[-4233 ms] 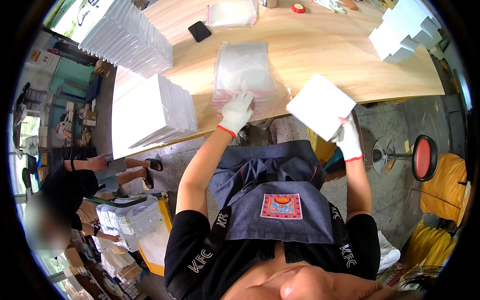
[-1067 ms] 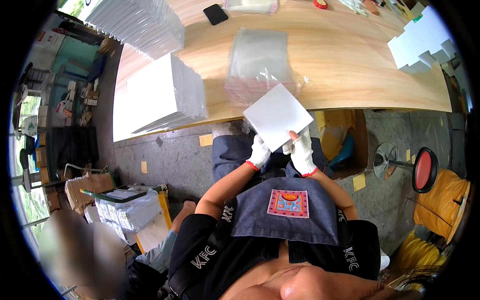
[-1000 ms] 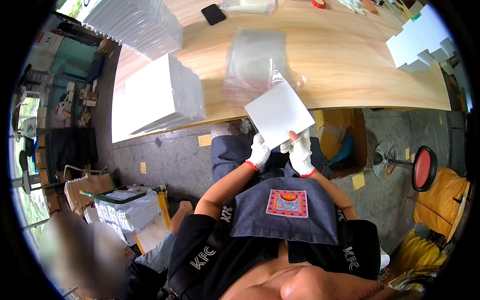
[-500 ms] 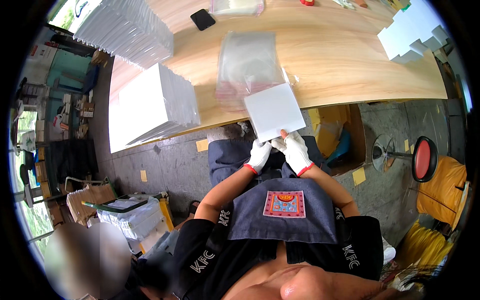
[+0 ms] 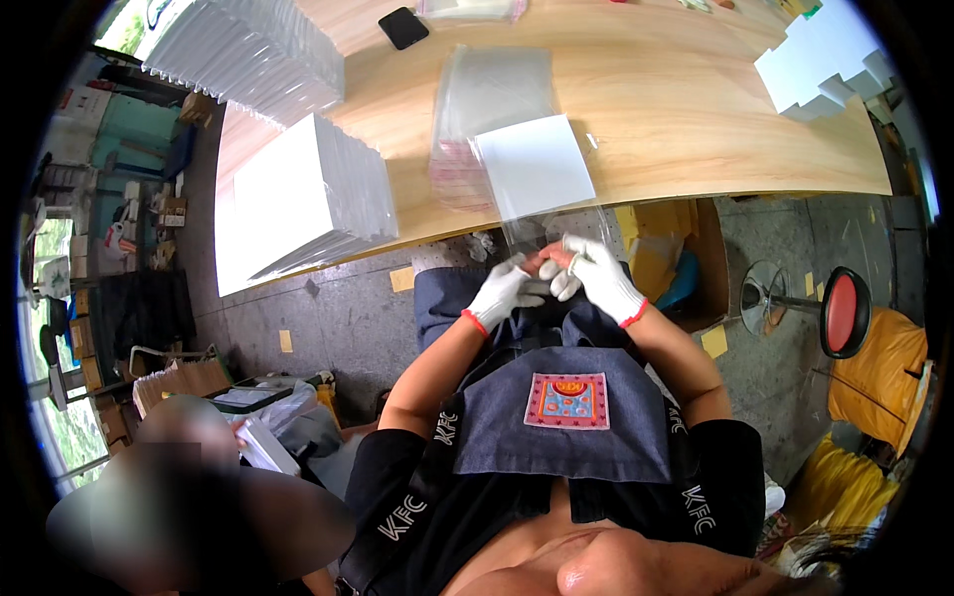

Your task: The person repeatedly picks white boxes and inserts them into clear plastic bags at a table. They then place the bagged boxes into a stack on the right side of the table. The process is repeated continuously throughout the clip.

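A white board (image 5: 542,159) lies inside a clear plastic bag (image 5: 532,230). Its far part rests over the table's front edge, and the bag's see-through end hangs toward my lap. Both hands wear white gloves with red cuffs and bare fingertips. My left hand (image 5: 505,290) is closed at the near end of the bag, fingers bent inward. Beside it, my right hand (image 5: 596,278) pinches the same end, fingertips close to the left ones. The exact grip on the thin film is hard to see. Beyond the board lies a pile of clear bags (image 5: 497,94).
Two stacks of bagged white boards, a nearer one (image 5: 313,199) and a farther one (image 5: 248,60), stand on the left of the table (image 5: 656,119). White boxes (image 5: 820,65) stand at right. A phone (image 5: 403,28) lies at the back. A red stool (image 5: 845,313) stands right; another person is lower left.
The board has shifted away from my hands, and the bag's transparent end now shows between them. My hands have come together at that end. The person at lower left has moved, a white stack beside them.
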Demonstrator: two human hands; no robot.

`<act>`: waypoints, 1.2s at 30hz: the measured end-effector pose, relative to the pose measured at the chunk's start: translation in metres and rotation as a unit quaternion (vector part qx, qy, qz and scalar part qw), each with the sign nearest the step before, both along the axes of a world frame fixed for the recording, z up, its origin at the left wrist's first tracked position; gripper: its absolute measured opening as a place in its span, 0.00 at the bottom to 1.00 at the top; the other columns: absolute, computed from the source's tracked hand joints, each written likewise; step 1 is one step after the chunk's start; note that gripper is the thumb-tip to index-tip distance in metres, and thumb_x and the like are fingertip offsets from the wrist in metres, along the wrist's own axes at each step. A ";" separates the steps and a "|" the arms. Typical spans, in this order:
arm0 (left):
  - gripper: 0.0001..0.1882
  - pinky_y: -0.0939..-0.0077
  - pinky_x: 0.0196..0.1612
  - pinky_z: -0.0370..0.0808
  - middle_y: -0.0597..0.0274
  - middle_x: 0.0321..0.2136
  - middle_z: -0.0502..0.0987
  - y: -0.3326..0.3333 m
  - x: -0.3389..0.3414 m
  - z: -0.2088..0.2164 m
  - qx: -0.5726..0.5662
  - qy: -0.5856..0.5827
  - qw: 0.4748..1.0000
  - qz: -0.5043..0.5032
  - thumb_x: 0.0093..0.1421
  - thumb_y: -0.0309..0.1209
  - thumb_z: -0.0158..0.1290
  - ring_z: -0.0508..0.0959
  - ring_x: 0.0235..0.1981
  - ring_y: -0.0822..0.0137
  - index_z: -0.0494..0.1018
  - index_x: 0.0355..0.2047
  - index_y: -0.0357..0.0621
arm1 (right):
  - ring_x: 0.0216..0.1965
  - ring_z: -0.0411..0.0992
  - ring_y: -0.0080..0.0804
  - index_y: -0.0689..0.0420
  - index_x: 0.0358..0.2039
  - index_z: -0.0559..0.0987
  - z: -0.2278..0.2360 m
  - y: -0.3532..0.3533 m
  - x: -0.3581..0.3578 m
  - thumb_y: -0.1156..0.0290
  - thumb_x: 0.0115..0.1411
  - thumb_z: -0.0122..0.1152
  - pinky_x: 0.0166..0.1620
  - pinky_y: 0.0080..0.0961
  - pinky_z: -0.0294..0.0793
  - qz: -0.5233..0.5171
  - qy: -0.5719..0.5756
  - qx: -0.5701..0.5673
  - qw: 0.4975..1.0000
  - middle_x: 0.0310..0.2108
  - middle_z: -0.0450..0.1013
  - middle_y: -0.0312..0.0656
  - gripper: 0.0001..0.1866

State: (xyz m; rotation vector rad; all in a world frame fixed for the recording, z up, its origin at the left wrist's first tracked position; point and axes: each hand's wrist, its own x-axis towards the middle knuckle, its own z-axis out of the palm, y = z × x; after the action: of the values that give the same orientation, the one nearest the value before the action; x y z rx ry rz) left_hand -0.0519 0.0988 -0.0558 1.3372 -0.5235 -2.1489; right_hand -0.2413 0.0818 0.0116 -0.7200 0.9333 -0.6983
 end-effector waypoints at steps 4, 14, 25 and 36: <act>0.17 0.82 0.27 0.75 0.58 0.35 0.77 -0.008 0.012 0.022 -0.160 -0.151 0.974 0.063 0.61 0.38 0.50 0.78 0.27 0.69 0.69 0.42 0.36 | 0.33 0.71 0.35 0.49 0.38 0.76 0.023 -0.055 -0.003 0.69 0.47 0.63 0.37 0.29 0.73 0.045 0.488 -0.584 0.647 0.34 0.71 0.36 0.15; 0.15 0.82 0.29 0.74 0.57 0.33 0.78 -0.010 0.037 0.020 -0.173 -0.183 0.968 -0.013 0.62 0.37 0.47 0.77 0.26 0.72 0.72 0.38 0.35 | 0.25 0.73 0.36 0.45 0.30 0.76 0.010 -0.046 0.020 0.65 0.48 0.58 0.28 0.33 0.72 0.161 0.513 -0.578 0.614 0.20 0.71 0.36 0.07; 0.13 0.79 0.31 0.76 0.56 0.32 0.78 -0.003 0.040 0.006 -0.155 -0.012 0.983 0.099 0.59 0.30 0.48 0.78 0.28 0.69 0.71 0.40 0.34 | 0.23 0.74 0.34 0.53 0.27 0.71 -0.004 -0.020 0.050 0.67 0.49 0.56 0.25 0.31 0.72 0.192 0.461 -0.532 0.683 0.19 0.72 0.40 0.06; 0.12 0.73 0.33 0.73 0.59 0.31 0.76 -0.016 0.056 0.033 -0.416 -0.424 0.800 -0.088 0.54 0.31 0.54 0.76 0.29 0.65 0.73 0.38 0.43 | 0.30 0.71 0.39 0.58 0.35 0.72 -0.126 0.052 -0.247 0.60 0.57 0.50 0.32 0.35 0.70 0.384 0.661 0.023 0.644 0.26 0.72 0.42 0.14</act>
State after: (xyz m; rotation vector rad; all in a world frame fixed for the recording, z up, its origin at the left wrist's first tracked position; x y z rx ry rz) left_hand 0.0038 0.0825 -0.0225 1.6278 -1.7443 -0.9998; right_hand -0.4878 0.1334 -0.1142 -1.4923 1.7390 0.8293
